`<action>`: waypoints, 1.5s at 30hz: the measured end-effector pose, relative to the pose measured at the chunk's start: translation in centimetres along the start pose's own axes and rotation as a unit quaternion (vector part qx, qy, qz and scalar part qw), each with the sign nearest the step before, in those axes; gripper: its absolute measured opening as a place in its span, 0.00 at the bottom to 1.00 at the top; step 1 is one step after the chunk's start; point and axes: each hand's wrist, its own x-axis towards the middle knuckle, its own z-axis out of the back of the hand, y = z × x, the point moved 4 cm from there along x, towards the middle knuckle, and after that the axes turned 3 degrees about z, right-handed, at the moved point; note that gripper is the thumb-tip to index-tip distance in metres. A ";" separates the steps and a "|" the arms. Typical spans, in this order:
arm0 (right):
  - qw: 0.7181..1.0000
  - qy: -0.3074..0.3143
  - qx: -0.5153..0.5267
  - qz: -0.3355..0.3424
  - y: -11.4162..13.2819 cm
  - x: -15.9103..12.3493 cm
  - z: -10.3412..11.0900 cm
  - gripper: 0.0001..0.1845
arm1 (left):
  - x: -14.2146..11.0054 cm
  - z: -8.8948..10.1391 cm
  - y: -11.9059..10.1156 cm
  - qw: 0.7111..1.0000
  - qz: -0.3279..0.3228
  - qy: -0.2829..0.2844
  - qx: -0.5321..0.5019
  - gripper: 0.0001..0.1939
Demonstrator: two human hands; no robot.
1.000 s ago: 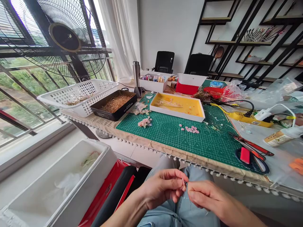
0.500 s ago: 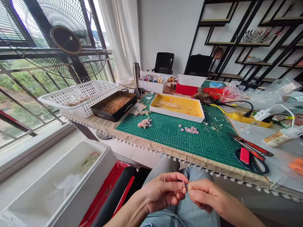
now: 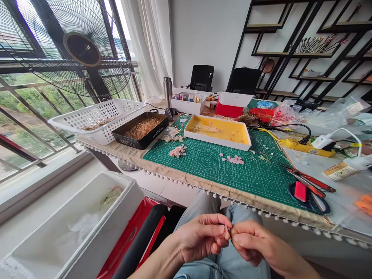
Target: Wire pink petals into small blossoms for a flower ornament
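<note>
Over my lap, my left hand (image 3: 207,234) is closed in a pinch on a small pale piece (image 3: 226,228), mostly hidden by the thumb and fingertips. My right hand (image 3: 250,241) is closed right beside it, thumb and forefinger pressed together at the same piece; what they grip is too small to make out. Both hands meet at the fingertips. Beyond them on the green cutting mat (image 3: 203,176) lie a heap of pink petal-like pieces (image 3: 178,151) and a smaller scatter of pink pieces (image 3: 235,159).
A white tray with a yellow bottom (image 3: 216,146) stands on the mat. Left of it are a black box of copper-coloured wires (image 3: 142,143) and a white basket (image 3: 100,135). Pliers (image 3: 312,181) and scissors (image 3: 321,205) lie at right. A foam box (image 3: 107,217) stands beside my legs.
My right hand has turned slightly and its fingers have closed in against my left fingertips. The left hand has hardly moved. A fine strand seen below the hands no longer shows clearly.
</note>
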 end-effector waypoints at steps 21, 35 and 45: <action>0.999 0.020 0.003 0.033 -0.4 -0.1 0.2 0.25 | 0.2 0.3 0.7 0.998 0.018 0.039 -0.051 0.13; 0.999 -0.039 -0.023 0.009 0.0 0.2 0.2 0.26 | 0.3 0.5 0.7 1.000 -0.011 -0.006 0.014 0.13; 0.936 -0.296 -0.126 0.142 -0.2 -0.8 -1.0 0.17 | 1.0 0.5 1.2 0.996 -0.022 0.012 -0.084 0.13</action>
